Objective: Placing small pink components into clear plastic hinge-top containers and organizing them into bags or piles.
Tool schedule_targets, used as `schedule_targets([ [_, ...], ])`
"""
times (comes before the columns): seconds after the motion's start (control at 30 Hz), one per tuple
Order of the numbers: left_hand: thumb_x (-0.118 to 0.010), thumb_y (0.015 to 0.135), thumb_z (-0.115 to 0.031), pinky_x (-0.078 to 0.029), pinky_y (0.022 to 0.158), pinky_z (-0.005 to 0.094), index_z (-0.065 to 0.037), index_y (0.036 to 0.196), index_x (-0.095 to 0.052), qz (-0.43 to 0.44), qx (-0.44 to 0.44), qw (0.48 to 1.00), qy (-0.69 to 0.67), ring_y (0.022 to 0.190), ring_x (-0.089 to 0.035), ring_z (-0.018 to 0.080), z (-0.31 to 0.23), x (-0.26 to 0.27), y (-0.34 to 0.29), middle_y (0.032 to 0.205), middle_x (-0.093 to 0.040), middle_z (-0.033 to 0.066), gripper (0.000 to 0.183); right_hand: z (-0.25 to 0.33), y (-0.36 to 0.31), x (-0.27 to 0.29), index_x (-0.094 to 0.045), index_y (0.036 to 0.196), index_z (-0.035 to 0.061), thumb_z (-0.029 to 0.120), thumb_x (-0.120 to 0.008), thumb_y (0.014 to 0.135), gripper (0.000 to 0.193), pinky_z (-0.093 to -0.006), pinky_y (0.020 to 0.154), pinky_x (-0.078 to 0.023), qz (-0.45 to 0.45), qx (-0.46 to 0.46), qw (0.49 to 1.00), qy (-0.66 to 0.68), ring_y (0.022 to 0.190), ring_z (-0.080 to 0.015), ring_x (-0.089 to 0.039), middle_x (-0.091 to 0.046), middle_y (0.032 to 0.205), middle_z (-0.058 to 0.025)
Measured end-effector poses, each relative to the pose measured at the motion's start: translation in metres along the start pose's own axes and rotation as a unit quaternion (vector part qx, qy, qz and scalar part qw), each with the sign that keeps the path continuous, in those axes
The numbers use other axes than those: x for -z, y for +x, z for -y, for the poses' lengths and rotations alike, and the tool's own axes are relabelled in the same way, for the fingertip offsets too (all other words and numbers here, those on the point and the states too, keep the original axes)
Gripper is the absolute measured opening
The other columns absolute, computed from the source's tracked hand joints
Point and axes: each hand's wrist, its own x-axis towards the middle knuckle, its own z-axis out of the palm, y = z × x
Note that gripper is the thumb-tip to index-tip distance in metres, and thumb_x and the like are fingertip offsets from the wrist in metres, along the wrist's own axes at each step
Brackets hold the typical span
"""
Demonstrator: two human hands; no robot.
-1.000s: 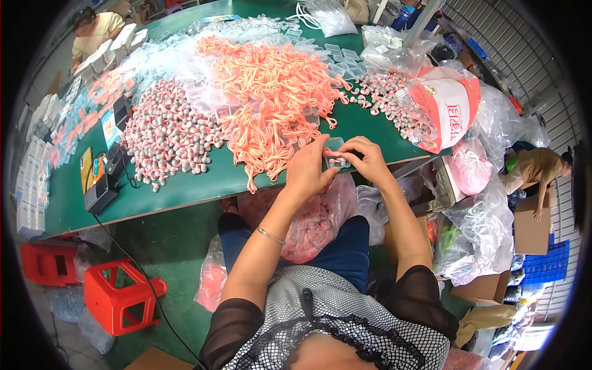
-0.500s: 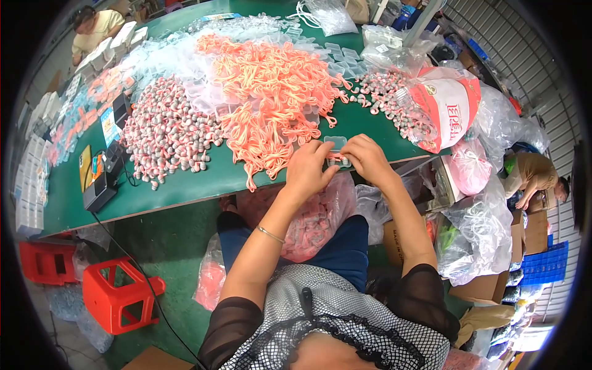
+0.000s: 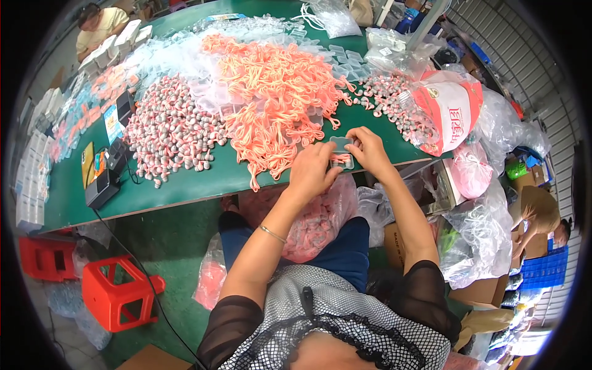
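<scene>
A small clear plastic box (image 3: 343, 145) is held at the table's front edge, its lid raised. Inside it lie bits of orange cord and what look like pink-and-grey plugs. My left hand (image 3: 311, 169) grips the box from its left side, fingers curled and thumb near the front. On the other side my right hand (image 3: 369, 153) pinches the lid by its right edge. Just beyond my left hand spreads a big heap of looped orange cords (image 3: 271, 92). Left of that lies a pile of small pink-and-grey striped plugs (image 3: 172, 132).
A red-and-white bag (image 3: 453, 111) spills more plugs at the right. Clear boxes (image 3: 348, 58) lie behind the cords. A black device (image 3: 102, 190) with a cable sits at the left edge. Red stools (image 3: 120, 293) stand below. Two other people are at far left and right.
The right hand has shifted slightly up on the lid, and more of the box's inside shows. The left hand keeps its grip. At the right, the other person has bent lower.
</scene>
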Motion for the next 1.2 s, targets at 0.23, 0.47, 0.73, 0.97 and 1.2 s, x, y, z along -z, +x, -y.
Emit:
schedule_targets([
  [0.23, -0.080, 0.072, -0.022, -0.048, 0.079, 0.0439, -0.003, 0.119, -0.052, 0.018, 0.069, 0.997, -0.014, 0.092, -0.060, 0.0339, -0.002, 0.001, 0.001, 0.097, -0.063, 0.0149, 0.058, 0.016, -0.027, -0.002, -0.063, 0.095, 0.0014, 0.003, -0.071, 0.081, 0.016, -0.0329, 0.064, -0.050, -0.092, 0.066, 0.993, 0.023, 0.074, -0.0237, -0.062, -0.062, 0.087, -0.0113],
  [0.47, -0.076, 0.076, -0.016, -0.050, 0.079, 0.0429, -0.001, 0.110, -0.060, -0.004, 0.056, 0.998, -0.013, 0.092, -0.061, 0.0345, -0.005, 0.004, -0.004, 0.095, -0.063, 0.0149, 0.040, 0.017, -0.049, -0.016, -0.065, 0.096, 0.0018, 0.004, -0.073, 0.079, 0.019, -0.0376, 0.074, -0.051, -0.148, 0.105, 0.983, -0.005, 0.086, -0.0299, -0.063, -0.065, 0.094, -0.0121],
  [0.73, -0.069, 0.082, -0.013, -0.051, 0.071, 0.0424, -0.003, 0.092, -0.070, -0.019, 0.127, 0.992, 0.007, 0.080, -0.065, 0.0335, -0.007, 0.003, -0.002, 0.085, -0.065, 0.0154, 0.014, 0.019, -0.054, -0.025, -0.065, 0.097, 0.0028, 0.004, -0.073, 0.078, 0.021, -0.0375, 0.075, -0.052, -0.177, 0.107, 0.978, -0.013, 0.086, -0.0295, -0.063, -0.064, 0.093, -0.0118],
  [0.97, -0.074, 0.077, -0.017, -0.050, 0.068, 0.0428, -0.005, 0.078, -0.072, -0.073, 0.188, 0.979, -0.008, 0.078, -0.065, 0.0322, -0.013, -0.008, -0.002, 0.075, -0.066, 0.0124, 0.012, 0.016, -0.055, -0.030, -0.065, 0.096, 0.0013, 0.000, -0.075, 0.076, 0.023, -0.0352, 0.077, -0.053, -0.195, 0.132, 0.972, -0.026, 0.088, -0.0282, -0.064, -0.065, 0.094, -0.0129],
  [1.2, -0.076, 0.074, -0.018, -0.043, 0.065, 0.0440, -0.009, 0.076, -0.074, -0.123, 0.111, 0.985, 0.057, 0.071, -0.060, 0.0283, -0.014, -0.013, -0.013, 0.072, -0.066, 0.0091, 0.010, 0.015, -0.057, -0.033, -0.065, 0.095, 0.0019, 0.001, -0.075, 0.076, 0.022, -0.0366, 0.079, -0.053, -0.212, 0.136, 0.968, -0.021, 0.090, -0.0299, -0.064, -0.065, 0.094, -0.0130],
])
